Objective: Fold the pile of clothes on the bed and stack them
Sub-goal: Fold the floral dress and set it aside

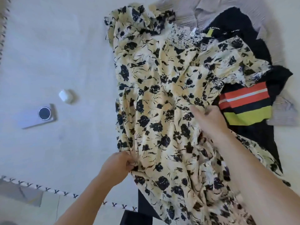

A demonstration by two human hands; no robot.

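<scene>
The left hand [121,163] pinches a bunched edge of the cream floral dress [162,103], which is spread on the bed [48,54]. The right hand [209,120] grips a fold at the dress's right side, fingertips tucked under. Beneath lies a black garment with orange and yellow stripes [246,104], partly covered. A phone [39,116] and earbud case [65,95] sit left, well apart.

A home bedroom: a pale bedsheet [48,54] with a stitched border, loose clothes [246,101] heaped right of the hands, a phone [39,117] and earbud case [65,95] to their left.
</scene>
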